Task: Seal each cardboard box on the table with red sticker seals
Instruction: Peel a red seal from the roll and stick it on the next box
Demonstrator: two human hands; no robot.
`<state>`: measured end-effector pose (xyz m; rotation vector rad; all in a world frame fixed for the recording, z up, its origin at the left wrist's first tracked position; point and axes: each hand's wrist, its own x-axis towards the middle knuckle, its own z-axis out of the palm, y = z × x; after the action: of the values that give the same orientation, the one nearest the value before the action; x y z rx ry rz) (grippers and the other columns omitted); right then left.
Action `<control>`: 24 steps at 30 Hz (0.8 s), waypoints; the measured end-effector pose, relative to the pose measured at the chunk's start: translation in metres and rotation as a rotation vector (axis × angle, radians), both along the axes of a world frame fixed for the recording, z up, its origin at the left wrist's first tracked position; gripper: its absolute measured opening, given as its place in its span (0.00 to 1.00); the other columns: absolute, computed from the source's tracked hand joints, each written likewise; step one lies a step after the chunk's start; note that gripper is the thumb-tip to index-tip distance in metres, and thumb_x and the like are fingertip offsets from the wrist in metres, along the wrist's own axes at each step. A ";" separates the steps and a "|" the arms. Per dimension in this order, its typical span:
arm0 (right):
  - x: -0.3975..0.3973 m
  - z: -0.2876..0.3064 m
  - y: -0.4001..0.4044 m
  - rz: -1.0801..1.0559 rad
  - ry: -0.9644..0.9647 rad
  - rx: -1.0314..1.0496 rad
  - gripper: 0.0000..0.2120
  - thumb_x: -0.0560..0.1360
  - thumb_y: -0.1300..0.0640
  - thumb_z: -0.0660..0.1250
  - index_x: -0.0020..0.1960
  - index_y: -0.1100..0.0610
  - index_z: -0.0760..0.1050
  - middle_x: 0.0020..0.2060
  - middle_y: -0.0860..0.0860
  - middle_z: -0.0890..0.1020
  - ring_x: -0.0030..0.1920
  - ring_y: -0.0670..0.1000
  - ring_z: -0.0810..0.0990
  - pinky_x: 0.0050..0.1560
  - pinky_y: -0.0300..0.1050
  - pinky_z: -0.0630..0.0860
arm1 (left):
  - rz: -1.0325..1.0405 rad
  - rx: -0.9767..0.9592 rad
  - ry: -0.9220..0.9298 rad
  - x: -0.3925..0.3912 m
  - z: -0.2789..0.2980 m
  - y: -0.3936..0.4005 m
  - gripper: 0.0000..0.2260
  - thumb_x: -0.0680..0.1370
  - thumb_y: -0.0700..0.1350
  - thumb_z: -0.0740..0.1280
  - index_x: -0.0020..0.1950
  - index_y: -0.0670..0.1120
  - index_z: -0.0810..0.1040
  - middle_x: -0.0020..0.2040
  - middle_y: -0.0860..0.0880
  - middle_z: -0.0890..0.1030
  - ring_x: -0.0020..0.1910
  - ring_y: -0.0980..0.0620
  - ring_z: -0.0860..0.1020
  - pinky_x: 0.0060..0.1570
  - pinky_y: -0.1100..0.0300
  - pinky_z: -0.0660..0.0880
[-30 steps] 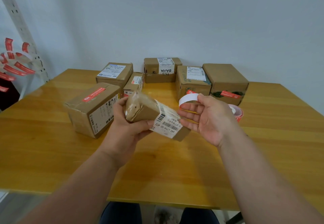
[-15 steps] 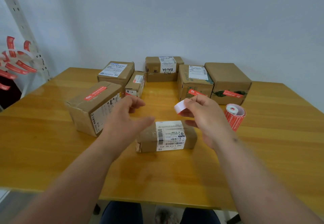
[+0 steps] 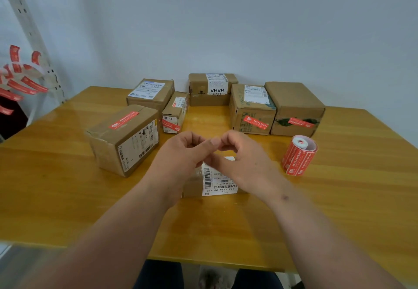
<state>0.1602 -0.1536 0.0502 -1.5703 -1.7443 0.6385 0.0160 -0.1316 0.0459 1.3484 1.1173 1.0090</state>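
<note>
The small box (image 3: 217,182) sits near the middle of the wooden table (image 3: 67,198); its white label reads "642 L714-00 472". A far box (image 3: 212,88) shows "BAHA" upside down. Above the small box, the left hand (image 3: 178,159) and right hand (image 3: 244,159) meet fingertip to fingertip, fingers curled; can't tell what they pinch. The red sticker roll (image 3: 298,158) stands to the right. Pale wall behind.

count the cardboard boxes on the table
7: near box under the hands; big left box; back row: labelled box, slim box, BAHA box, green-print box, plain box.
</note>
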 end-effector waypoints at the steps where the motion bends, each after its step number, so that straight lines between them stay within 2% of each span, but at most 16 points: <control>1: -0.001 0.000 -0.001 0.017 -0.009 -0.012 0.11 0.70 0.41 0.72 0.44 0.41 0.71 0.49 0.37 0.77 0.52 0.36 0.74 0.46 0.33 0.70 | 0.004 -0.013 -0.027 -0.001 -0.002 0.002 0.12 0.69 0.52 0.75 0.44 0.45 0.80 0.39 0.46 0.82 0.42 0.47 0.78 0.55 0.43 0.76; 4: 0.002 0.001 -0.003 0.051 0.044 -0.036 0.09 0.70 0.43 0.73 0.45 0.41 0.73 0.48 0.38 0.78 0.52 0.36 0.75 0.48 0.34 0.71 | 0.026 -0.013 -0.062 -0.004 -0.006 0.008 0.04 0.72 0.43 0.74 0.40 0.47 0.80 0.37 0.46 0.80 0.41 0.47 0.77 0.51 0.47 0.75; 6: 0.005 0.001 -0.004 0.016 0.165 -0.029 0.07 0.73 0.46 0.70 0.47 0.46 0.76 0.44 0.41 0.80 0.44 0.37 0.77 0.43 0.31 0.72 | 0.016 -0.023 -0.104 -0.008 -0.008 0.010 0.04 0.73 0.40 0.71 0.39 0.47 0.79 0.38 0.46 0.80 0.42 0.48 0.77 0.50 0.50 0.73; 8: 0.009 -0.002 0.000 -0.108 0.227 0.004 0.08 0.74 0.46 0.70 0.49 0.49 0.76 0.42 0.45 0.80 0.39 0.40 0.76 0.37 0.31 0.71 | -0.009 -0.040 -0.154 -0.010 -0.008 0.010 0.07 0.74 0.37 0.69 0.38 0.46 0.79 0.38 0.46 0.80 0.42 0.48 0.78 0.50 0.52 0.73; 10: 0.012 -0.005 0.004 -0.213 0.247 -0.002 0.12 0.73 0.46 0.71 0.52 0.49 0.74 0.45 0.46 0.78 0.42 0.43 0.75 0.38 0.34 0.70 | -0.052 -0.049 -0.181 -0.012 -0.008 0.010 0.09 0.75 0.34 0.67 0.38 0.46 0.79 0.37 0.46 0.80 0.40 0.49 0.78 0.48 0.53 0.73; 12: 0.013 -0.008 0.007 -0.234 0.293 -0.034 0.12 0.73 0.48 0.72 0.53 0.49 0.75 0.45 0.48 0.79 0.44 0.45 0.78 0.41 0.38 0.73 | -0.099 -0.048 -0.184 -0.012 -0.008 0.010 0.08 0.75 0.33 0.67 0.39 0.44 0.78 0.37 0.46 0.80 0.39 0.50 0.78 0.47 0.55 0.73; 16: 0.018 -0.009 0.008 -0.193 0.388 -0.061 0.03 0.74 0.56 0.71 0.45 0.55 0.79 0.39 0.53 0.84 0.37 0.46 0.82 0.43 0.44 0.80 | -0.091 -0.074 -0.137 -0.014 -0.007 0.013 0.07 0.75 0.33 0.67 0.40 0.44 0.78 0.37 0.46 0.80 0.39 0.51 0.78 0.43 0.58 0.74; 19: 0.023 -0.010 0.010 -0.173 0.357 -0.099 0.02 0.75 0.56 0.70 0.45 0.54 0.80 0.39 0.51 0.85 0.38 0.46 0.83 0.43 0.43 0.81 | -0.015 -0.113 -0.020 -0.017 -0.009 0.019 0.04 0.75 0.36 0.69 0.43 0.43 0.78 0.38 0.45 0.79 0.39 0.51 0.77 0.37 0.60 0.74; 22: 0.021 -0.011 0.011 -0.148 0.210 -0.120 0.03 0.77 0.56 0.68 0.45 0.52 0.79 0.40 0.50 0.83 0.38 0.45 0.82 0.37 0.36 0.76 | 0.021 -0.103 0.108 -0.018 -0.014 0.024 0.03 0.76 0.37 0.69 0.43 0.43 0.78 0.40 0.45 0.78 0.38 0.51 0.76 0.38 0.59 0.74; 24: 0.017 -0.011 0.012 -0.145 0.105 -0.115 0.05 0.78 0.56 0.66 0.45 0.50 0.78 0.39 0.48 0.82 0.39 0.49 0.81 0.37 0.42 0.76 | 0.052 -0.054 0.218 -0.017 -0.017 0.025 0.03 0.76 0.38 0.70 0.44 0.44 0.78 0.40 0.45 0.80 0.38 0.51 0.76 0.37 0.58 0.75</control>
<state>0.1776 -0.1415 0.0395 -1.6932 -1.5249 0.7464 -0.0013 -0.1065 0.0286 1.4166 1.3384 0.8773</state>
